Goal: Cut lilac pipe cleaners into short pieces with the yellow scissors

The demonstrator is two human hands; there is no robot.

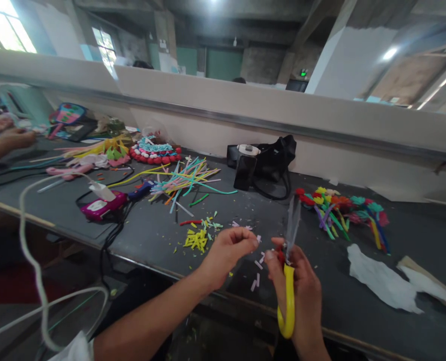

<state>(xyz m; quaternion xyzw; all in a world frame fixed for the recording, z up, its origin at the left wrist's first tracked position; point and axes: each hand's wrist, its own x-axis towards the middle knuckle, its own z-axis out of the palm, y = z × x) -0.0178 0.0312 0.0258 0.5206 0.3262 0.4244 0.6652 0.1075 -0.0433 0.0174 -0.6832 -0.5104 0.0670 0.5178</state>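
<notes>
My right hand (pixel 301 296) is wrapped round a pair of scissors (pixel 289 296) with yellow handles, the blades pointing up and away. My left hand (pixel 228 253) is closed in a pinch just left of them; whatever its fingertips hold is too small to make out. Short lilac pieces (pixel 258 280) lie scattered on the dark table between and below the hands. Beyond my left wrist there is a small heap of cut yellow pieces (pixel 196 240), with pale green bits (pixel 212 224) and a red strip (pixel 191 222) beside it.
A bundle of coloured stems (pixel 189 175) lies farther back. Left are a magenta power strip (pixel 104 205) and a white cable (pixel 29 250). A black bag (pixel 277 160) and phone (pixel 244 173) stand near the partition. Colourful flowers (pixel 343 205) lie right. Another person's hand (pixel 18 138) is far left.
</notes>
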